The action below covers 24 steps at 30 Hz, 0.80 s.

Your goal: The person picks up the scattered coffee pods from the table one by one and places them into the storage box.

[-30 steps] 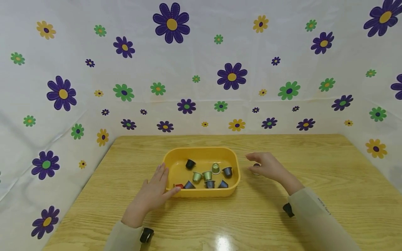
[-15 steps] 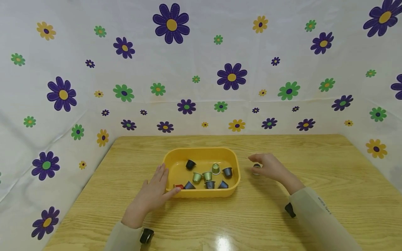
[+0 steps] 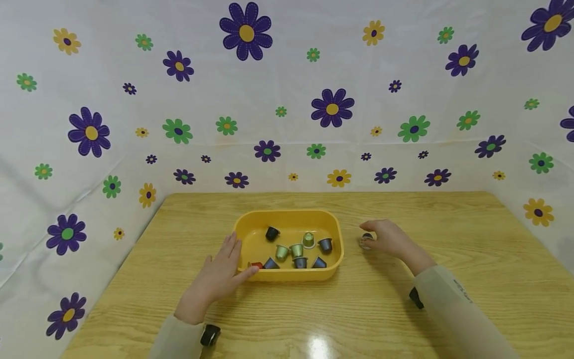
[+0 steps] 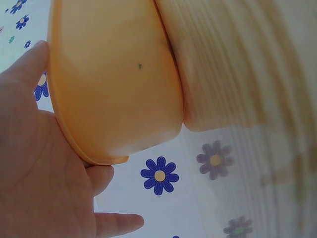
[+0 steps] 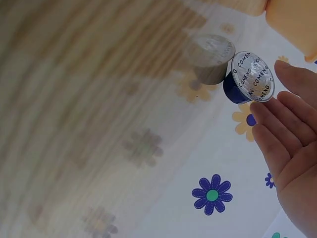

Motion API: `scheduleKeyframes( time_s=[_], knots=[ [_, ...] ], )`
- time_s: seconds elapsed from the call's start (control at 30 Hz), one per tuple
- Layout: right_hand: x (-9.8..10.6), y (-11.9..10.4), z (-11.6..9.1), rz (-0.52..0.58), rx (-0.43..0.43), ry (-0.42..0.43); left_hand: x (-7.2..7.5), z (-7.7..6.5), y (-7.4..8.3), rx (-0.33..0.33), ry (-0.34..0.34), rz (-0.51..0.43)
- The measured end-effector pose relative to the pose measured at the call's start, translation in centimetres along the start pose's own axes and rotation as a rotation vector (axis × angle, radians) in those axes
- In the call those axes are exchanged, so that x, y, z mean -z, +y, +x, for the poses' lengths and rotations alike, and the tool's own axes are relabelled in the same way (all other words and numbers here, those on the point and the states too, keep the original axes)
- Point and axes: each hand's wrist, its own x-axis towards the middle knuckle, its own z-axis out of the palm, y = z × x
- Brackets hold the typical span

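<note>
The left hand rests against the near-left corner of a yellow plastic tray, fingers along its left side and thumb on the front rim. Its fingers look straight and spread in the left wrist view. Right of the tray, a dark blue coffee capsule lies tipped on the table, its printed silver foil lid facing the right hand. The right wrist view shows that hand's thumb and extended fingertips right at the lid's edge, not curled round the capsule. Part of this capsule is hidden by the hand in the head view.
Inside the tray are several coffee capsules: a black one, a red one, green ones and blue ones. The wooden table meets a flower-printed cloth at the back and sides.
The right hand has shifted slightly right, away from the tray, around the loose capsule, which shows more now. The left hand and the tray have stayed in place.
</note>
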Motion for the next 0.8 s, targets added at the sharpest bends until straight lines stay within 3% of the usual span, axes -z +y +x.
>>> scheduleKeyframes(
  time_s=[0.37, 0.8],
  knots=[
    [0.02, 0.11, 0.29, -0.035, -0.038, -0.112, 0.19, -0.05, 0.15, 0.004, -0.002, 0.002],
    [-0.41, 0.48, 0.5, -0.036, -0.03, -0.12, 0.02, 0.03, 0.0, -0.004, 0.011, 0.011]
  ],
)
